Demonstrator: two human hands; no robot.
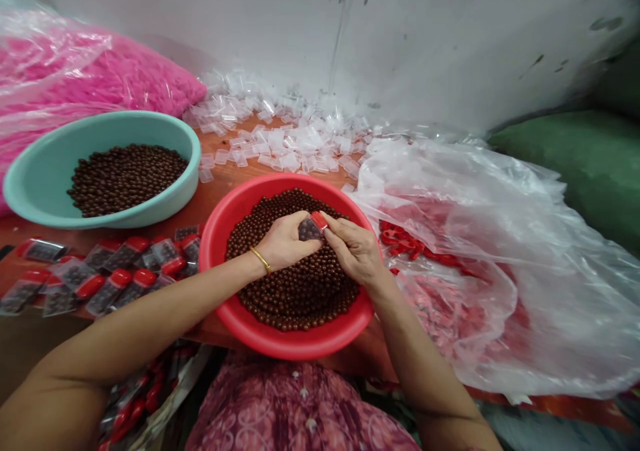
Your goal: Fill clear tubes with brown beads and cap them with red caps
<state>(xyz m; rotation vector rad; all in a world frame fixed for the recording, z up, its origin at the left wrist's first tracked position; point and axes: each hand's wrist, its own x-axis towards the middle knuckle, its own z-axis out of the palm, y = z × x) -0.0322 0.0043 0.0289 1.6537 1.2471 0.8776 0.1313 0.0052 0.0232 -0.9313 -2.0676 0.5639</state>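
Observation:
My left hand [286,243] is closed round a small clear plastic box [309,229] filled with dark balls. At the box's top end, the fingers of my right hand [354,245] pinch its red cap [319,220]. Whether the cap is fully seated I cannot tell. Both hands are above a red basin [295,349] that holds a heap of shiny brown balls [300,301]. A gold-coloured bangle [261,260] circles my left wrist.
Filled red-capped boxes [120,281] lie at left, below a teal basin [175,201] of brown balls. Empty clear boxes [300,141] are scattered behind. A plastic bag [540,271] with red caps [400,237] lies right; a bag of pink pieces [125,71] stands back left.

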